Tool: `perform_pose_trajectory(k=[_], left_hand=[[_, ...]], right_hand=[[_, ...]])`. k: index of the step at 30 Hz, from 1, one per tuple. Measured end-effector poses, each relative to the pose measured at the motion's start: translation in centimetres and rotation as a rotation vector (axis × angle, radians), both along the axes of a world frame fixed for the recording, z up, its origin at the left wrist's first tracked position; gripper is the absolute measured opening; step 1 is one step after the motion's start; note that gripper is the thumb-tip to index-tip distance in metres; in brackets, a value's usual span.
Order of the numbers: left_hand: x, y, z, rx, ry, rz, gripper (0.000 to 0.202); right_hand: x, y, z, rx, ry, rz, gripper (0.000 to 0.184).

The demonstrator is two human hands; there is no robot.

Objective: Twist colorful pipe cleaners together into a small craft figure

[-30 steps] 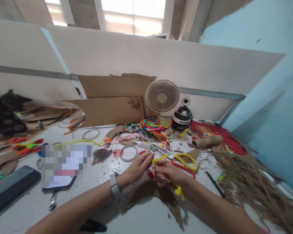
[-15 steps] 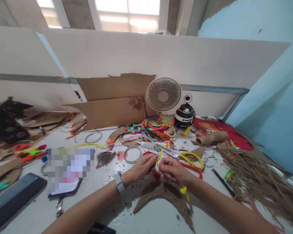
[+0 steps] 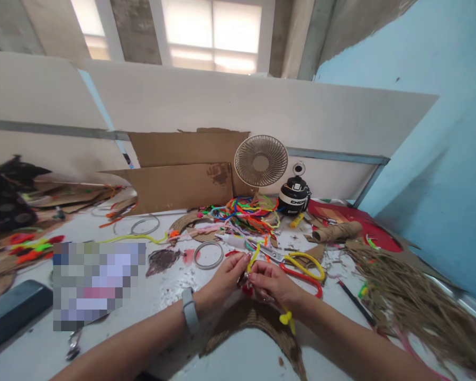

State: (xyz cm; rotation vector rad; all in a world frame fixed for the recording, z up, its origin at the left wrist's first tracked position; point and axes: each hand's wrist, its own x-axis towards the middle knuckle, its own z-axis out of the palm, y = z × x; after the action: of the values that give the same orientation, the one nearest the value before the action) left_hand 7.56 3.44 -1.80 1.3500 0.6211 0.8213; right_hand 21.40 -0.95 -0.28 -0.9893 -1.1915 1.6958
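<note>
My left hand (image 3: 229, 275), with a grey band on its wrist, is closed in a pinch at the lower part of a yellow pipe cleaner (image 3: 254, 257). Close against it, my right hand (image 3: 272, 283) pinches the same strip. A looped yellow end (image 3: 286, 318) hangs below my right hand. Something small and red (image 3: 247, 289) shows between the hands, partly hidden by the fingers. Beneath them lies a brown cord-wrapped crescent (image 3: 257, 319) on the white table. Scissors (image 3: 304, 264) with yellow and red handles rest just beyond my right hand.
Behind the hands are a metal ring (image 3: 208, 255), a pile of coloured pipe cleaners (image 3: 246, 214), a fan (image 3: 261, 160) and a black bottle (image 3: 294, 197). Brown fibres (image 3: 416, 301) and a dark pencil (image 3: 357, 302) lie right. A blurred-out phone-like object (image 3: 99, 286) lies left.
My view has shifted, so most things sit further left in the picture. My hands have come closer together, both still pinching the yellow pipe cleaner, whose upper end stands more upright.
</note>
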Motion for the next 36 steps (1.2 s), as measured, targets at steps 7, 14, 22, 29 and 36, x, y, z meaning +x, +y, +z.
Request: perform_pose_trajectory(k=[7,14,22,29,36], left_hand=[[-1.1,0.3,1.1,-0.009,0.018,-0.242,0.044],[-1.1,0.4,0.1,-0.14,-0.061,-0.319,0.044],[-0.9,0.7,0.4,-0.102,-0.071,-0.241,0.04],[-0.9,1.3,0.0,-0.051,-0.032,-0.155,0.04],[-1.0,1.8,0.4,0.039,-0.012,-0.031,0.045]], right_hand=[[0.7,0.0,0.4,0.175,-0.043,-0.149,0.039],[1.9,0.0,1.0,0.677,-0.543,-0.145,0.03],[3.6,1.2,1.3,1.106,-0.97,-0.076,0.023],[4.5,1.6,1.7,1.031,-0.981,-0.187,0.026],[5.8,2.5,2.6,0.581,-0.543,-0.622,0.034]])
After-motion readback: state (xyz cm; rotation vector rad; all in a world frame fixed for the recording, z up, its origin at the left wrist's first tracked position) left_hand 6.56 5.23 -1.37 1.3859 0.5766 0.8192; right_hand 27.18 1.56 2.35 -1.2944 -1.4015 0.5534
